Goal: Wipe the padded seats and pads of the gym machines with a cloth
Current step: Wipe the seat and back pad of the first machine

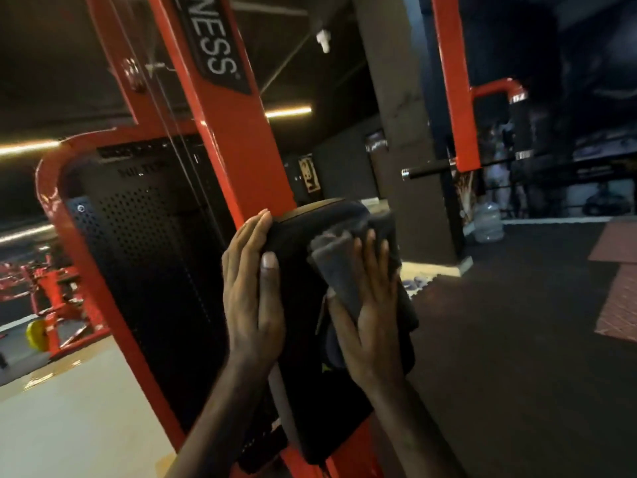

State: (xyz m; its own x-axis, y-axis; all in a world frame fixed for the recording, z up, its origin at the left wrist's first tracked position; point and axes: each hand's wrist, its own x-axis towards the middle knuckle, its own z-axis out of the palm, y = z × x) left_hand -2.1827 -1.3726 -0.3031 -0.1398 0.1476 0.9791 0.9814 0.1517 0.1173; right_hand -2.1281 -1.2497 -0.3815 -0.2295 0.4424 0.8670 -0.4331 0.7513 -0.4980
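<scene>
Dim gym, red steel frame (220, 108), left hand (253, 288) flat on smooth black pad (293, 236), right hand (370, 305) flat, pressing fuzzy grey cloth (336, 267)

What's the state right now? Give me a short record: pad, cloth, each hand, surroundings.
pad: black back pad mounted on the red machine frame
cloth: dark grey cloth, bunched against the pad's right side near its top
left hand: left hand flat on the pad's left edge, fingers straight, steadying it
right hand: right hand pressing the cloth onto the pad, fingers spread
surroundings: water jug on the dark floor behind; perforated black panel at left
</scene>
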